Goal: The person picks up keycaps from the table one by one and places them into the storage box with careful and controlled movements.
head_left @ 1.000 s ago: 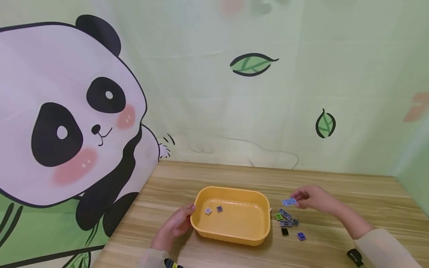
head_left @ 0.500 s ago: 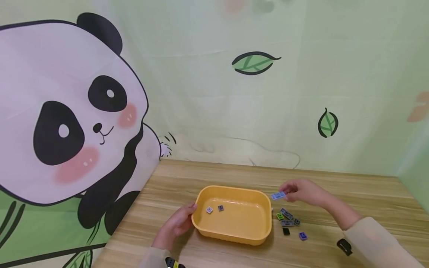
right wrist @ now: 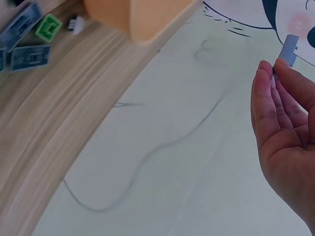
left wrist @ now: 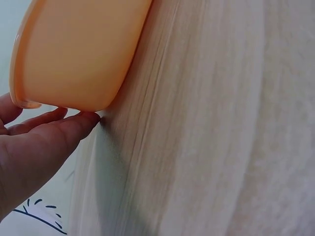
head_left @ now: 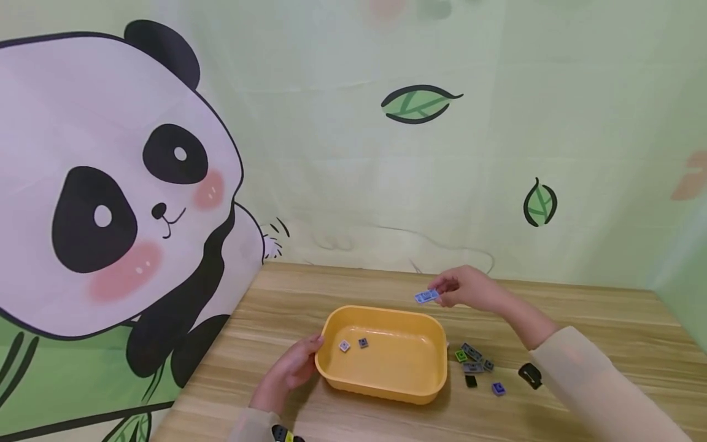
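A small light-blue building block (head_left: 426, 296) is pinched between the thumb and fingers of my right hand (head_left: 469, 288). The hand is raised past the far right part of a yellow plastic bin (head_left: 381, 396), and the block points left. In the right wrist view the block (right wrist: 289, 49) sticks out beyond the fingertips. My left hand (head_left: 289, 370) rests against the bin's left end. In the left wrist view its fairly straight fingers (left wrist: 54, 140) touch the outside wall below the rim. Inside the bin lie a white block (head_left: 344, 346) and a dark grey block (head_left: 363, 342).
Right of the bin lies a loose group: a green block (head_left: 461, 355), several grey blocks (head_left: 472, 368), a black block (head_left: 471, 381) and a purple-blue block (head_left: 498, 388). A black clip-like thing (head_left: 531, 375) is by the right sleeve. A printed cloth wall (head_left: 359, 153) stands behind the wooden table (head_left: 309, 279).
My right hand has carried the light-blue block leftward and farther back, from above the loose blocks to beyond the bin's far right rim. The left hand and bin have stayed put.
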Available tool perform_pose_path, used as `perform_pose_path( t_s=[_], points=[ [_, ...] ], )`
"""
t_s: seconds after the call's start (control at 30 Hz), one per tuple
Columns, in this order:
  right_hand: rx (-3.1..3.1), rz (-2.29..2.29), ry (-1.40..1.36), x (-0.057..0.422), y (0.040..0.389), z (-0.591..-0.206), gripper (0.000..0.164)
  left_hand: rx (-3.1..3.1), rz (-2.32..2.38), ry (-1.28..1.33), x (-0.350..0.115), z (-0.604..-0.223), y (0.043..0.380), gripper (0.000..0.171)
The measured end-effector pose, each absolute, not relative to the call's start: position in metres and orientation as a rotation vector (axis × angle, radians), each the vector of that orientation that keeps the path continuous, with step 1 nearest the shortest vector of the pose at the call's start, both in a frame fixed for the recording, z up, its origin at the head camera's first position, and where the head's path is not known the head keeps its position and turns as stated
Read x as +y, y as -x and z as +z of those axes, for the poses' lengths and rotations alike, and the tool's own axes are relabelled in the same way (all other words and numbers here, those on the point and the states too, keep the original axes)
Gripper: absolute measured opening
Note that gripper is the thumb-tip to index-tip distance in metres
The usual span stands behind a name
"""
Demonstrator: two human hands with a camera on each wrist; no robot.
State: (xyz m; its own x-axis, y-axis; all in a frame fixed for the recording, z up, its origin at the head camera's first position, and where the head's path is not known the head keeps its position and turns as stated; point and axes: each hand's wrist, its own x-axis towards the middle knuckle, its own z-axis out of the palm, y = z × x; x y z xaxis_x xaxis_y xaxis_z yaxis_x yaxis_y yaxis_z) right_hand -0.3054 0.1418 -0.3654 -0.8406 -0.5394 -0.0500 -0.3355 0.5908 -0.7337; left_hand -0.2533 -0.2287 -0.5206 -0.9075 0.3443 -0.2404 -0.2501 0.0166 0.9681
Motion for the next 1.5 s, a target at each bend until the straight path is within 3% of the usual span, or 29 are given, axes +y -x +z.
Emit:
perform_pose_path(
  t_s=[1.1, 1.5],
  points=[
    [2.457, -1.111, 0.755, 0.087, 0.328, -0.354, 0.027, 1.892, 1.934, -0.074, -0.228, -0.52, 0.254, 0.062],
    [2.415, -1.074, 0.782, 0.056, 0.335, -0.371, 0.026, 1.896, 1.928, -0.079, -0.228, -0.517, 0.253, 0.062]
  ],
)
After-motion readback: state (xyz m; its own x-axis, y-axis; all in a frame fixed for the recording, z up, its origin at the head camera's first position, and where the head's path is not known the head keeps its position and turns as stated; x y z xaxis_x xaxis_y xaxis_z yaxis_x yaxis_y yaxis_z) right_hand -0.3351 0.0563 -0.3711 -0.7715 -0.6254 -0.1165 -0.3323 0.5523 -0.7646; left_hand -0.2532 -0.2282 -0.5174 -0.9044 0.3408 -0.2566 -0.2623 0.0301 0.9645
